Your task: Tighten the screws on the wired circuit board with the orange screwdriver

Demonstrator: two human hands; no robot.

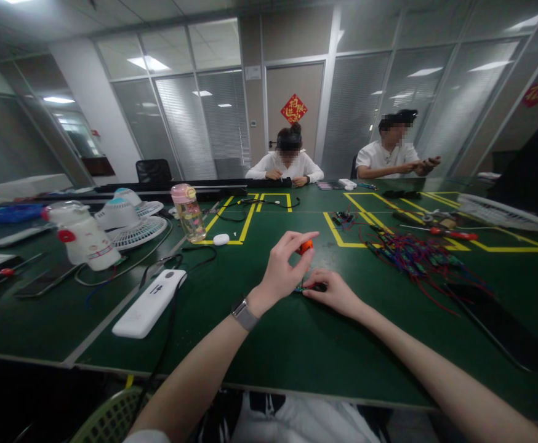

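Note:
My left hand [285, 266], with a watch [244, 312] on its wrist, is raised just above the table. Its thumb and fingers close around a small orange thing [306, 246]; most of it is hidden, so I cannot tell its kind. Right beside it and lower, my right hand [333, 294] pinches a small green circuit board [298, 288] close to the table top. Something dark shows under the right fingers, too small to make out.
Wired circuit boards [417, 255] lie tangled on the right, near a dark flat panel [500, 326]. Leftward are a white power bank [151, 304], a bottle [189, 215], a white jug [82, 237] and fan parts [135, 234]. Two people sit opposite.

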